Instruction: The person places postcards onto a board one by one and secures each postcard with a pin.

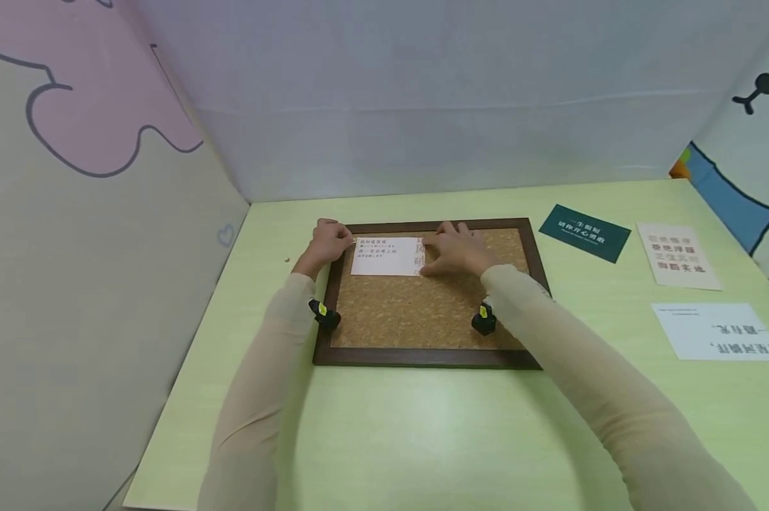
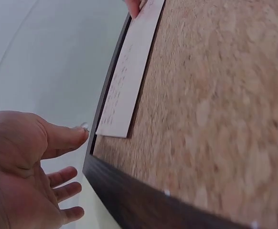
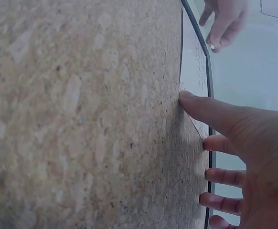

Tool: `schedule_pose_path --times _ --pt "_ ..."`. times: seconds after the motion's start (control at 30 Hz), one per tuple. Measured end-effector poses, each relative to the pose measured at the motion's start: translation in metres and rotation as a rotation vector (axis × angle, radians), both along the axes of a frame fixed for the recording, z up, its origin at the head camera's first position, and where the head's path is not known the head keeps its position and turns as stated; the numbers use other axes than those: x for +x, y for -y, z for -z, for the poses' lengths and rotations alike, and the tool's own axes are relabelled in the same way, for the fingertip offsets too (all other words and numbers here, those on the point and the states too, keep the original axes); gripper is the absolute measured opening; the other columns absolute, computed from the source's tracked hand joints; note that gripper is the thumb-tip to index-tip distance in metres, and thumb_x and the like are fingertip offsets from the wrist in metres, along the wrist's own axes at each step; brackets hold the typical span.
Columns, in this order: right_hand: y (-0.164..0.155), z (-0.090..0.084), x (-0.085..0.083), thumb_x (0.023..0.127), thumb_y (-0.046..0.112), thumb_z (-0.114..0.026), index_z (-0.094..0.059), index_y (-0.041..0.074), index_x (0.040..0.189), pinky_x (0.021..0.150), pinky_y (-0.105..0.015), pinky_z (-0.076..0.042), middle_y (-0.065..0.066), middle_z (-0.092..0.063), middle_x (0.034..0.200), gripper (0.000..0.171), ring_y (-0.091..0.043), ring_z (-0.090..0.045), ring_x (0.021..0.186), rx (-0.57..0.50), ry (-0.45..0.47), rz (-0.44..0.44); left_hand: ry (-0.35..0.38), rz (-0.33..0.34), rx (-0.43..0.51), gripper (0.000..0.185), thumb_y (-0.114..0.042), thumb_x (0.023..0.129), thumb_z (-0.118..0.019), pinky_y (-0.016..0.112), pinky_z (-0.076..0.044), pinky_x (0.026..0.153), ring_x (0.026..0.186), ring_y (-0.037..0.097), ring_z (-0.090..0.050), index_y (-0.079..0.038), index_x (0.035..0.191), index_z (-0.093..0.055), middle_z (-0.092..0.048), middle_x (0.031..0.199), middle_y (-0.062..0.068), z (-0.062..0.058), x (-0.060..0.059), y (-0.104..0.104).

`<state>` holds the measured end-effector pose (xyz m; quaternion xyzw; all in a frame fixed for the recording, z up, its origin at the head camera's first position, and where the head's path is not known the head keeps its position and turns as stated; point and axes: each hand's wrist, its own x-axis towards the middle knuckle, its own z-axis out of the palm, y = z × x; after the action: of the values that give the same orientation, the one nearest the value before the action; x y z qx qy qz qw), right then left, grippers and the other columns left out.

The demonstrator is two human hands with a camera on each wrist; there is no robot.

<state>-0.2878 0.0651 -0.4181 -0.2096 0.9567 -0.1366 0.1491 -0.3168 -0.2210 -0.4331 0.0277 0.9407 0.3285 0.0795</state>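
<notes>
A white card (image 1: 384, 257) with printed characters lies along the upper edge of a cork board (image 1: 403, 312) in a dark wooden frame. My left hand (image 1: 325, 245) is at the card's upper left corner, beyond the frame's edge. Between its thumb and a fingertip it pinches a tiny pale thumbtack (image 2: 85, 126); the tack's exact shape is hard to make out. My right hand (image 1: 457, 252) rests on the card's right end, fingers spread. Its thumb (image 3: 196, 102) presses the lower corner while the index finger touches the upper one.
A small tack-like dot (image 1: 287, 260) lies on the pale green table left of the board. To the right are a dark green card (image 1: 585, 233), a cream card (image 1: 678, 257) and another white card (image 1: 719, 332). A white cloth wall (image 1: 448, 106) stands behind the table.
</notes>
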Motion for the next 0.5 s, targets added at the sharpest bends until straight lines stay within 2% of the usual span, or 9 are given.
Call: schedule_pose_path --times 0.13,0.37,0.5 --pt "0.001 -0.002 0.001 0.087 0.053 -0.068 -0.042 0.022 0.149 0.103 -0.066 -0.025 -0.016 -0.033 0.149 0.075 -0.043 -0.03 0.133 0.006 -0.002 -0.006 -0.006 0.024 -0.082 0.025 -0.017 0.101 -0.049 0.053 -0.019 0.117 0.146 0.037 -0.016 0.002 0.099 -0.065 -0.03 0.149 0.024 -0.004 -0.003 -0.009" --pt "0.0 -0.001 0.003 0.087 0.052 -0.068 -0.042 0.022 0.149 0.103 -0.065 -0.025 -0.015 -0.033 0.149 0.074 -0.042 -0.03 0.133 -0.011 0.003 -0.004 0.056 -0.045 -0.152 0.027 -0.021 0.1 -0.05 0.053 -0.031 0.109 0.143 0.038 -0.02 -0.002 0.106 -0.069 -0.022 0.154 0.02 -0.005 -0.005 -0.018" --pt "0.0 -0.005 0.004 0.087 0.053 -0.068 -0.043 0.023 0.149 0.102 -0.064 -0.026 -0.015 -0.033 0.149 0.073 -0.042 -0.03 0.132 -0.011 -0.008 -0.003 0.07 -0.048 -0.15 0.026 -0.02 0.1 -0.05 0.052 -0.031 0.109 0.14 0.04 -0.023 -0.002 0.106 -0.069 -0.022 0.152 0.021 -0.008 -0.008 -0.02"
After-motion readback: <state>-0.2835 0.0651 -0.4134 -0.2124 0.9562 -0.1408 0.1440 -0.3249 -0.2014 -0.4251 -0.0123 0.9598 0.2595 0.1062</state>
